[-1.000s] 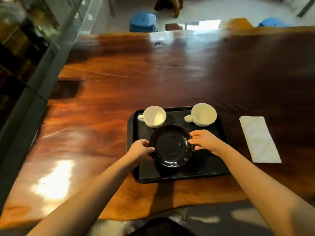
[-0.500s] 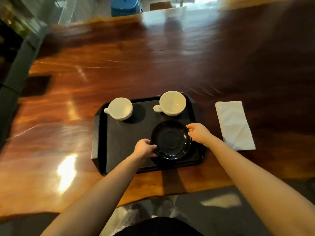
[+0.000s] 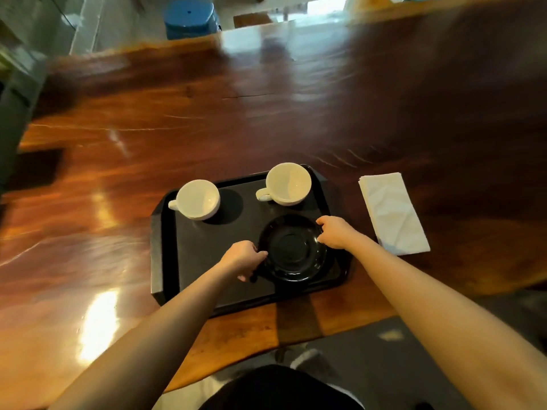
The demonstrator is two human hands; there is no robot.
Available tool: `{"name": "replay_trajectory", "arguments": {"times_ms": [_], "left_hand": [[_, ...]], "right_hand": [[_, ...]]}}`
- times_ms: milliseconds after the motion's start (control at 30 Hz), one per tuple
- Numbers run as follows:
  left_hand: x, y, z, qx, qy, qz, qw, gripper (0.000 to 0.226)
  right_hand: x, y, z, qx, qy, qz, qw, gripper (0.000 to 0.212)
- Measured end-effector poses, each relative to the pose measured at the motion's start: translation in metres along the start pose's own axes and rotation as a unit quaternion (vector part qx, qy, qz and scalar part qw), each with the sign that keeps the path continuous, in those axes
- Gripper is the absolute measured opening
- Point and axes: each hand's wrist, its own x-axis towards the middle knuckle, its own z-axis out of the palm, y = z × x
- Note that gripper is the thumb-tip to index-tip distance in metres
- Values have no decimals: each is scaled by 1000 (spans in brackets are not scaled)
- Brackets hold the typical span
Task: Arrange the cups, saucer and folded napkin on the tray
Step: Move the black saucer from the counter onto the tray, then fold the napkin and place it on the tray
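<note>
A black saucer (image 3: 291, 248) lies in the near right part of the black tray (image 3: 165, 250). My left hand (image 3: 242, 258) grips the saucer's left rim and my right hand (image 3: 336, 232) grips its right rim. Two white cups stand at the tray's far side: one cup (image 3: 198, 199) at the left, the other cup (image 3: 288, 183) at the right, both with handles pointing left. A folded white napkin (image 3: 392, 213) lies on the wooden table just right of the tray.
The glossy brown wooden table (image 3: 266, 113) stretches far beyond the tray. A blue stool (image 3: 191, 17) stands behind the table's far edge. The table's near edge runs just below the tray.
The saucer has moved from the tray's middle to its near right part, still held by both hands. The camera has shifted, so the tray sits differently in view.
</note>
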Motion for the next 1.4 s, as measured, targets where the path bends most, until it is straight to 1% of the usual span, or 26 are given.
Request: {"name": "replay_trajectory", "arguments": {"times_ms": [67, 100, 133, 200, 267, 333, 433, 500, 567, 633, 700, 767, 800, 833, 900, 1000, 1067, 1167, 1267, 1400], "left_hand": [[-3, 8, -15, 133, 48, 37, 989, 36], [-5, 14, -22, 165, 71, 57, 982, 36], [-6, 22, -27, 175, 75, 74, 979, 36], [-13, 44, -33, 172, 32, 97, 980, 37], [-21, 69, -34, 194, -15, 105, 975, 39], [-25, 95, -30, 218, -30, 116, 968, 41], [-25, 135, -15, 204, -30, 138, 969, 41], [-24, 162, -1, 184, -1, 165, 969, 39], [-19, 187, 18, 156, 49, 194, 967, 37], [-12, 207, 46, 102, 79, 198, 972, 41], [2, 221, 83, 49, 91, 201, 974, 44], [16, 230, 122, 16, 132, 219, 967, 40], [24, 233, 140, 16, 163, 228, 960, 38], [31, 236, 155, 36, 193, 231, 953, 39], [42, 236, 180, 120, 219, 219, 943, 46], [61, 225, 202, 223, 260, 216, 915, 53], [72, 215, 208, 249, 278, 220, 901, 56], [82, 211, 207, 277, 270, 228, 893, 58], [93, 218, 195, 301, 272, 234, 884, 59], [109, 231, 175, 318, 264, 242, 878, 59]], "right_hand": [[-3, -2, -12, 3, -9, 1, 1000, 56], [-5, -2, -19, 16, -13, 1, 1000, 54], [-8, -1, -29, 34, -21, 0, 999, 51], [-18, 6, -51, 54, -54, -3, 997, 43], [-29, 17, -76, 40, -87, 1, 995, 38], [-34, 34, -98, 31, -91, 15, 995, 38], [-29, 64, -124, 13, -56, 34, 998, 36], [-23, 86, -135, 0, -22, 37, 999, 36], [-14, 111, -144, -36, 15, 29, 999, 38], [-4, 135, -147, -77, 47, 8, 996, 41], [8, 157, -144, -85, 72, -25, 993, 44], [19, 173, -136, -99, 93, -77, 988, 45], [24, 179, -130, -124, 103, -106, 981, 45], [30, 185, -124, -155, 113, -135, 972, 46], [40, 195, -108, -210, 114, -176, 955, 51], [52, 212, -87, -228, 106, -198, 947, 58], [57, 223, -79, -227, 141, -213, 940, 60], [63, 233, -72, -252, 191, -212, 925, 61], [73, 234, -75, -252, 215, -192, 924, 61], [89, 234, -94, -219, 240, -173, 930, 62]]}}
